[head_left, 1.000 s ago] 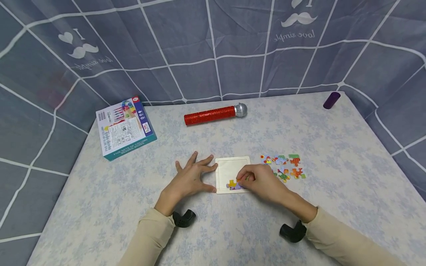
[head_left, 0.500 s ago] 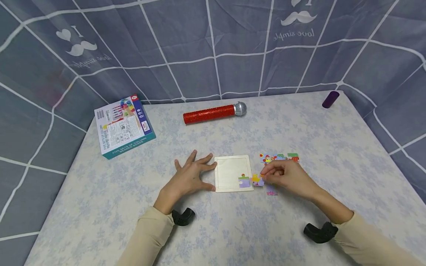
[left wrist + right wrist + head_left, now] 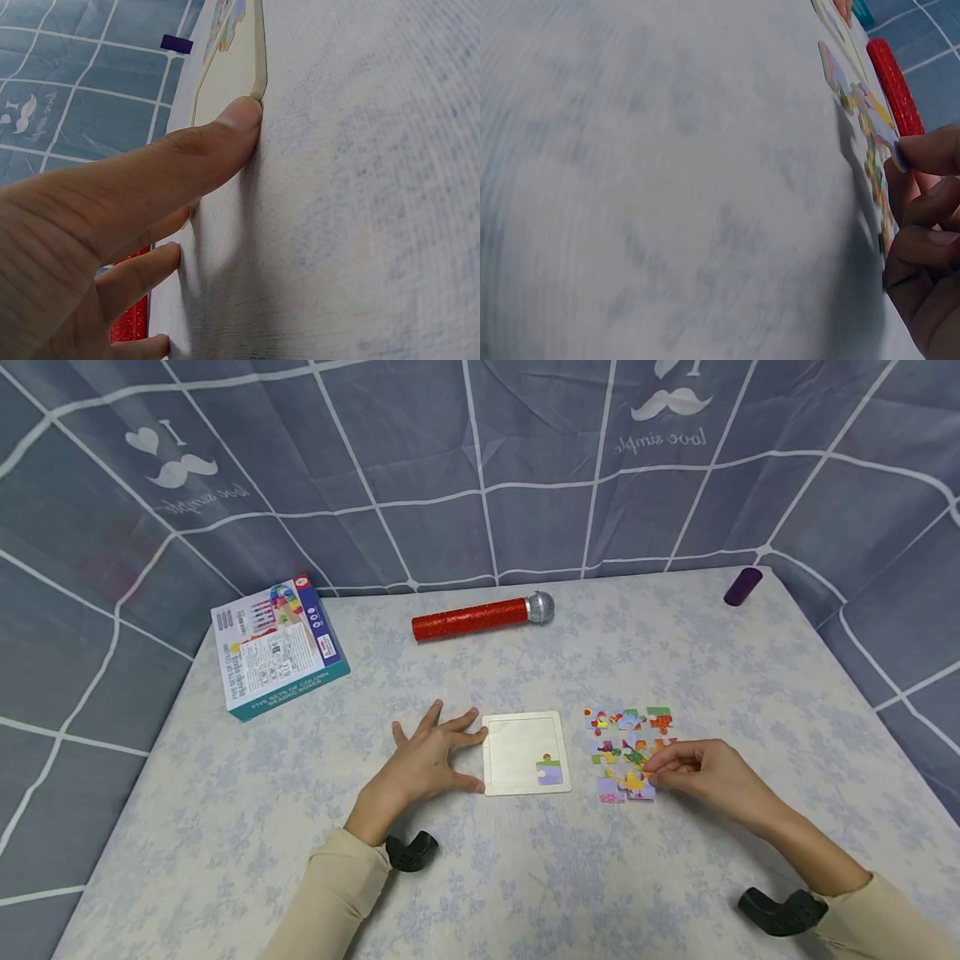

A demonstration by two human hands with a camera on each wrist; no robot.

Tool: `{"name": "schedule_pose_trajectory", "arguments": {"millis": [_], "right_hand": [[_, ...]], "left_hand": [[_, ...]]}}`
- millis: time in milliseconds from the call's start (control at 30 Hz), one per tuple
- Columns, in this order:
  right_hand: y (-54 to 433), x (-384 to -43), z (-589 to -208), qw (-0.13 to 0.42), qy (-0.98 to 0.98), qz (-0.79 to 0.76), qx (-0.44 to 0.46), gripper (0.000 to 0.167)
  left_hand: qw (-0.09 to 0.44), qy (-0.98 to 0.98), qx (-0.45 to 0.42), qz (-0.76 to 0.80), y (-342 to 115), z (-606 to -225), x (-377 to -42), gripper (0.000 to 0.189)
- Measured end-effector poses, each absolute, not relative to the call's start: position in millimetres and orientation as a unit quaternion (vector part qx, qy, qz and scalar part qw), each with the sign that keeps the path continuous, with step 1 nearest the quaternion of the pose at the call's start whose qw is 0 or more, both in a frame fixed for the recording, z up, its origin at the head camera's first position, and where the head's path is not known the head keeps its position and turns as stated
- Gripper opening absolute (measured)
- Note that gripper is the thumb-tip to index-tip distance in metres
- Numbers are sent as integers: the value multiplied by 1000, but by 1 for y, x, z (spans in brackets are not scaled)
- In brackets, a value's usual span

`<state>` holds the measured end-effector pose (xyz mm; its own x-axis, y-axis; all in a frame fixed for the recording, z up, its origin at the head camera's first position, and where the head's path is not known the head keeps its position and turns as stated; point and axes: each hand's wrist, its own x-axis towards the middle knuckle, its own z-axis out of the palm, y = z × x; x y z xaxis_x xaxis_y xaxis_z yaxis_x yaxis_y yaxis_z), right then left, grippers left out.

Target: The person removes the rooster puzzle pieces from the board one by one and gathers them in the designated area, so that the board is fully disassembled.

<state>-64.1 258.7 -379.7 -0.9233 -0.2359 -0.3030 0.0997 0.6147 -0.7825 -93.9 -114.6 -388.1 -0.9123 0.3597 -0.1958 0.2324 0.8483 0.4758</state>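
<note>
A square white puzzle board lies mid-table, with one purple and green puzzle piece in its lower right corner. Fingers spread, my left hand rests at the board's left edge; in the left wrist view its thumb touches the board's corner. My right hand pinches a yellow and purple puzzle piece between thumb and fingertips, at the front of the loose pieces. The right wrist view shows that piece tilted above its shadow, fingertips at its near edge.
Several loose puzzle pieces lie in rows right of the board. Behind stands a red glitter microphone. A boxed bead set is at the back left, and a dark purple cylinder at the back right.
My right hand has moved from the board to the right, taking the yellow and purple piece out to the loose pieces. The purple and green piece stays behind. My left hand keeps its place.
</note>
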Motion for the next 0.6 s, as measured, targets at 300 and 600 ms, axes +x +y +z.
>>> {"name": "schedule_pose_trajectory", "arguments": {"millis": [300,600], "right_hand": [[263,-65,-386,176,894,-409,-52,12],[259,-65,-387,152,909,-383,-61,7]], "left_hand": [[142,951,156,225,-116,-390,-93,79],[140,951,156,229,-115,-389,-93,79]]}}
